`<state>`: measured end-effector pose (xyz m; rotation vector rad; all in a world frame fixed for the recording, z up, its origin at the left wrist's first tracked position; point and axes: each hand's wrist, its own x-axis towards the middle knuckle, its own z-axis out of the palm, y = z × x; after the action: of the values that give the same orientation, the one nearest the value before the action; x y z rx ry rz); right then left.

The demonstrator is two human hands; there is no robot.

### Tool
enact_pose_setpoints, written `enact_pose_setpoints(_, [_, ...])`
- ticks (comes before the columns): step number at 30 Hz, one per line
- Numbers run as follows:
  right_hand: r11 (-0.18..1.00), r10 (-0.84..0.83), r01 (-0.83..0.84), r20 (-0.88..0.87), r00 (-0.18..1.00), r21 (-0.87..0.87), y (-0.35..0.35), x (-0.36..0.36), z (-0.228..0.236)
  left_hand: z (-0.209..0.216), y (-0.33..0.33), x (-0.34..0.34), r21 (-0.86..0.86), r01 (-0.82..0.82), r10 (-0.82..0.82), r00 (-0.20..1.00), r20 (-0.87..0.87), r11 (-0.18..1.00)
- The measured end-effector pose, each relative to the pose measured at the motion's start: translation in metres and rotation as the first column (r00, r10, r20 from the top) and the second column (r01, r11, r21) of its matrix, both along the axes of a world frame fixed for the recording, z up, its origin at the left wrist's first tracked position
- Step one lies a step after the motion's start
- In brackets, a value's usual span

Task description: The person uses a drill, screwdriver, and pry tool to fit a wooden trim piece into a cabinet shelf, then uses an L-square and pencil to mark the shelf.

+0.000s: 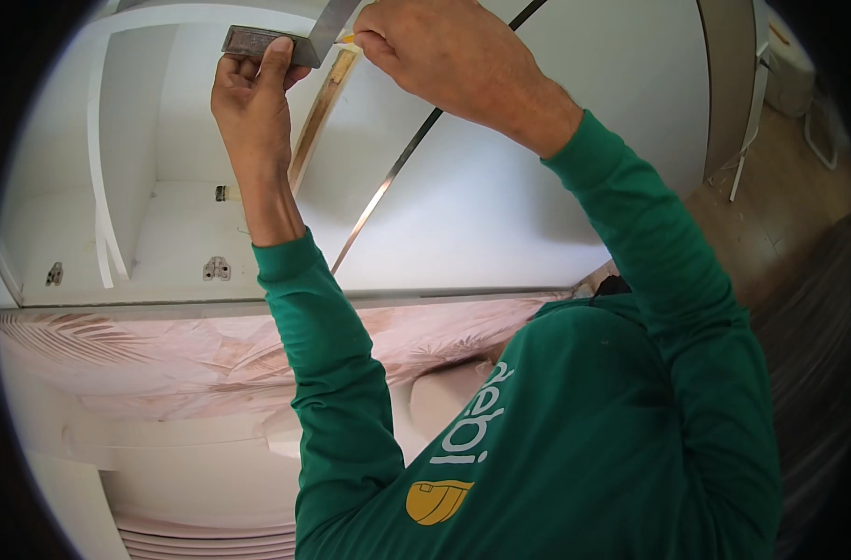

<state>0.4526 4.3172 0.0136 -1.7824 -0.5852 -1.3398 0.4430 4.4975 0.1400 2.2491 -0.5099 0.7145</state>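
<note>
My left hand (pixel 257 107) is closed on a try square (pixel 257 43), its thumb pressed on the dark stock. The metal blade runs up past the top edge of the view. Close beside the blade, my right hand (pixel 458 61) is closed on a thin yellow pencil (pixel 348 39), whose tip points toward the square. Most of the pencil is hidden in my fingers. Just below both hands runs a bare wooden strip (pixel 321 117) along the edge of a white panel. Whether the pencil tip touches a surface, I cannot tell.
An open white cabinet (pixel 192 140) with metal hinge plates (pixel 216 269) lies to the left. A large white panel (pixel 537 159) with a narrow dark strip (pixel 393 177) across it extends right. Pink patterned wallpaper (pixel 210 341) is below. At far right are wood flooring (pixel 785 196) and a white container (pixel 787 75).
</note>
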Motion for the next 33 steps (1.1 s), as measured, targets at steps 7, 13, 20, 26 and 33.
enact_pose_setpoints(7, [0.995, -0.087, 0.083, -0.073, 0.994, -0.055, -0.004, -0.003, 0.005, -0.001, 0.0, 0.0, -0.001, 0.001, -0.001, 1.0, 0.013, 1.0])
enact_pose_setpoints(13, [0.999, -0.03, 0.033, -0.14, 0.99, 0.015, -0.002, -0.012, 0.007, -0.001, 0.0, -0.001, -0.001, -0.007, 0.007, 1.0, 0.024, 1.0])
enact_pose_setpoints(20, [1.0, 0.005, -0.006, -0.135, 0.991, -0.003, 0.002, -0.006, 0.007, -0.001, -0.003, -0.001, -0.015, 0.0, 0.0, 1.0, 0.001, 1.0])
enact_pose_setpoints(26, [0.992, -0.126, 0.124, -0.198, 0.972, -0.02, -0.017, -0.011, 0.012, 0.0, 0.002, -0.001, -0.008, -0.011, 0.011, 1.0, -0.002, 1.0])
enact_pose_setpoints(33, [0.984, 0.1, -0.062, -0.23, 0.968, 0.168, -0.024, -0.031, 0.019, 0.006, 0.003, 0.0, -0.021, 0.05, -0.051, 0.997, -0.053, 0.999])
